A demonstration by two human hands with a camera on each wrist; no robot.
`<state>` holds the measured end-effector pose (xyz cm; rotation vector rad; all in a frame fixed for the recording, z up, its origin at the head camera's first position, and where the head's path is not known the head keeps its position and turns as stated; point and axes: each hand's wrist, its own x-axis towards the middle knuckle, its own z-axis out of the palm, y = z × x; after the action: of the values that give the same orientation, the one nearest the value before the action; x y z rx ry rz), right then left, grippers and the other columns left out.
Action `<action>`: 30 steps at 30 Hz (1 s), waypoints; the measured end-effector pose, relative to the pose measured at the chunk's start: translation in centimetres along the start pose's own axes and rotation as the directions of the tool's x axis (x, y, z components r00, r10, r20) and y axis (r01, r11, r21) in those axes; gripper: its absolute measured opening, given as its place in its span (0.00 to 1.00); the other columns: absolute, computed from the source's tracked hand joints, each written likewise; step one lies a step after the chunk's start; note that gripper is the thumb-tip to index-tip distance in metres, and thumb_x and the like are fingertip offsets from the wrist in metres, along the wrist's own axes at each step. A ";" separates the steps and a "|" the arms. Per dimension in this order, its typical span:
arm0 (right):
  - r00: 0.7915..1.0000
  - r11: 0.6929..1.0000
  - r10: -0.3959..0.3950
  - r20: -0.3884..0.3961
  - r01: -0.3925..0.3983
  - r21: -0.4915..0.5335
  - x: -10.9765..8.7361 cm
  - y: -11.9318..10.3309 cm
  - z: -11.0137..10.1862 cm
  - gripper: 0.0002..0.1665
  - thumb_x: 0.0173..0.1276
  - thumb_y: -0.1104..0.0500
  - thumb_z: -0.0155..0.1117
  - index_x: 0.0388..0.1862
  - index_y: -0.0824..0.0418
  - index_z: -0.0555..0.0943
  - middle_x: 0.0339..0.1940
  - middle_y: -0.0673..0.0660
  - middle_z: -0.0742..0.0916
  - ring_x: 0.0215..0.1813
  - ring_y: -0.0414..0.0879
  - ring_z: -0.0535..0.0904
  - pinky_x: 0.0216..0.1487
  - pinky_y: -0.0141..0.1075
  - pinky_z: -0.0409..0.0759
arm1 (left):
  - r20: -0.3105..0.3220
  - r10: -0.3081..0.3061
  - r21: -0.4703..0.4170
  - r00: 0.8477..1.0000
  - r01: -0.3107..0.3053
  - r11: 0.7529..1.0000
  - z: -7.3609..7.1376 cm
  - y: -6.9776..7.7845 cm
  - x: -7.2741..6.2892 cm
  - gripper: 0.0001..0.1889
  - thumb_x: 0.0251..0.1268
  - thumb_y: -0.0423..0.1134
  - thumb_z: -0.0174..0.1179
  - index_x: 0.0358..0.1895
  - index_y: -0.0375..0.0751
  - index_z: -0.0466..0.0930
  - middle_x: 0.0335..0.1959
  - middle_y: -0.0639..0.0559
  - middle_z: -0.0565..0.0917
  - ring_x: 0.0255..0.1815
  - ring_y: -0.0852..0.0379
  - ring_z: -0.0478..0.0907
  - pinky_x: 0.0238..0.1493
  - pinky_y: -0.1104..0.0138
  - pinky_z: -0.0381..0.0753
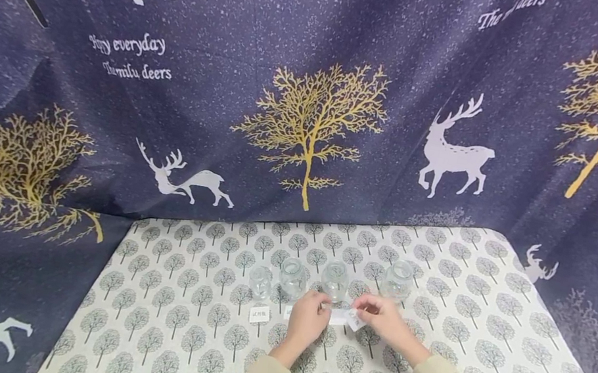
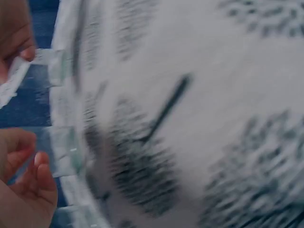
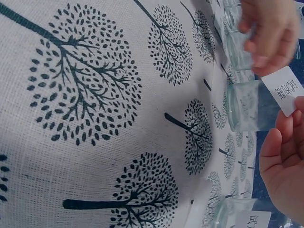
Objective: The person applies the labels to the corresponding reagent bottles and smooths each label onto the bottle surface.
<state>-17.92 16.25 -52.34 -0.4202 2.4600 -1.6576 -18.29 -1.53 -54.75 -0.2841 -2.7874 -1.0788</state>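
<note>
My right hand [image 1: 381, 314] pinches a small white card [image 3: 284, 90] printed with dark Chinese characters, held at its edge in front of the jars. Close by on the other side, my left hand [image 1: 310, 314] has loosely bent fingers; nothing shows between them in the left wrist view [image 2: 26, 183]. Its fingertips lie near the card's far corner in the right wrist view. Just behind the hands stands a clear glass jar [image 1: 335, 278]. Another glass jar [image 1: 292, 277] is left of it, and a wider one [image 1: 398, 279] is behind my right hand.
A smaller glass [image 1: 260, 282] stands at the row's left end, with a printed card [image 1: 260, 314] before it. Another card [image 3: 254, 219] shows against a jar in the right wrist view. The tree-patterned tablecloth [image 1: 158, 335] meets a dark blue deer-print curtain [image 1: 201, 96] behind.
</note>
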 end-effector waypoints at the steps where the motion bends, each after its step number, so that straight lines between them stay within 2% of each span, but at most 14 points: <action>1: 1.000 1.000 -0.002 0.007 0.002 -0.005 0.0 -0.1 0.0 0.07 0.55 0.69 0.56 0.33 0.67 0.78 0.31 0.61 0.82 0.29 0.40 0.75 0.30 0.32 0.78 | 0.008 0.020 -0.014 1.000 -0.020 1.000 -0.4 0.2 0.1 0.09 0.52 0.33 0.58 0.38 0.42 0.81 0.31 0.53 0.80 0.29 0.62 0.74 0.31 0.76 0.75; 5: 1.000 0.999 -0.015 0.025 0.016 -0.045 0.0 -0.3 0.1 0.08 0.56 0.69 0.55 0.35 0.67 0.78 0.34 0.61 0.82 0.32 0.39 0.76 0.34 0.29 0.78 | 0.091 0.075 -0.089 0.993 -0.067 0.994 -1.6 0.9 0.2 0.12 0.55 0.36 0.55 0.43 0.41 0.79 0.32 0.54 0.82 0.33 0.63 0.76 0.35 0.76 0.75; 10: 0.997 0.985 -0.077 0.016 0.078 -0.151 0.1 -0.8 0.4 0.09 0.53 0.70 0.56 0.33 0.63 0.80 0.32 0.57 0.83 0.31 0.37 0.74 0.33 0.27 0.76 | 0.200 0.074 -0.160 0.977 -0.042 0.986 -1.9 1.2 -0.1 0.15 0.53 0.37 0.58 0.46 0.41 0.77 0.33 0.57 0.82 0.34 0.65 0.77 0.38 0.76 0.76; 13: 0.993 0.972 -0.117 0.028 0.120 -0.204 0.1 -1.0 0.6 0.10 0.52 0.71 0.57 0.32 0.62 0.81 0.30 0.55 0.82 0.29 0.35 0.72 0.30 0.26 0.75 | 0.224 0.064 -0.185 0.973 -0.022 0.982 -1.6 1.3 -0.4 0.13 0.52 0.37 0.59 0.43 0.41 0.77 0.32 0.57 0.82 0.32 0.68 0.76 0.36 0.78 0.75; 16: 0.986 0.957 -0.159 0.052 0.166 -0.237 0.1 -1.1 0.9 0.10 0.52 0.71 0.57 0.32 0.62 0.81 0.29 0.54 0.82 0.28 0.35 0.71 0.27 0.26 0.74 | 0.220 0.051 -0.187 0.974 -0.009 0.982 -1.4 1.3 -0.6 0.09 0.52 0.37 0.60 0.38 0.44 0.78 0.28 0.58 0.80 0.28 0.71 0.73 0.32 0.81 0.74; 20: 0.981 0.963 -0.172 0.086 0.186 -0.195 0.0 -1.0 1.0 0.10 0.54 0.70 0.57 0.36 0.64 0.80 0.29 0.55 0.82 0.26 0.33 0.71 0.26 0.26 0.74 | 0.186 0.057 -0.173 0.981 -0.025 0.985 -1.2 1.1 -0.9 0.04 0.51 0.38 0.61 0.31 0.46 0.77 0.22 0.60 0.78 0.22 0.72 0.68 0.25 0.80 0.71; 23: 0.985 0.983 -0.148 0.093 0.157 -0.093 0.0 -0.9 0.9 0.14 0.55 0.69 0.56 0.43 0.69 0.77 0.30 0.59 0.82 0.26 0.34 0.72 0.26 0.28 0.75 | 0.162 0.064 -0.190 0.985 -0.033 0.981 -1.0 0.6 -1.0 0.03 0.50 0.39 0.61 0.28 0.47 0.77 0.20 0.60 0.77 0.21 0.72 0.66 0.24 0.80 0.70; 26: 0.992 0.993 -0.112 0.056 0.114 -0.024 0.0 -0.8 0.8 0.20 0.56 0.67 0.57 0.48 0.72 0.73 0.31 0.62 0.80 0.27 0.36 0.73 0.26 0.29 0.76 | 0.135 0.055 -0.237 0.989 -0.022 0.971 -0.9 0.1 -1.1 0.04 0.51 0.39 0.61 0.27 0.46 0.76 0.22 0.58 0.79 0.23 0.72 0.68 0.26 0.80 0.71; 30: 0.999 0.999 -0.040 0.009 0.039 0.020 0.2 -0.7 0.9 0.18 0.56 0.67 0.58 0.46 0.72 0.72 0.32 0.65 0.81 0.27 0.42 0.77 0.27 0.36 0.79 | 0.101 0.005 -0.337 0.995 0.030 0.941 -0.8 -0.4 -0.9 0.04 0.51 0.37 0.62 0.28 0.43 0.77 0.26 0.54 0.81 0.26 0.70 0.72 0.30 0.78 0.74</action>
<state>-17.77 15.20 -52.04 -0.4760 2.4420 -1.6895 -17.48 -2.44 -54.62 -0.3669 -2.6762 -1.5903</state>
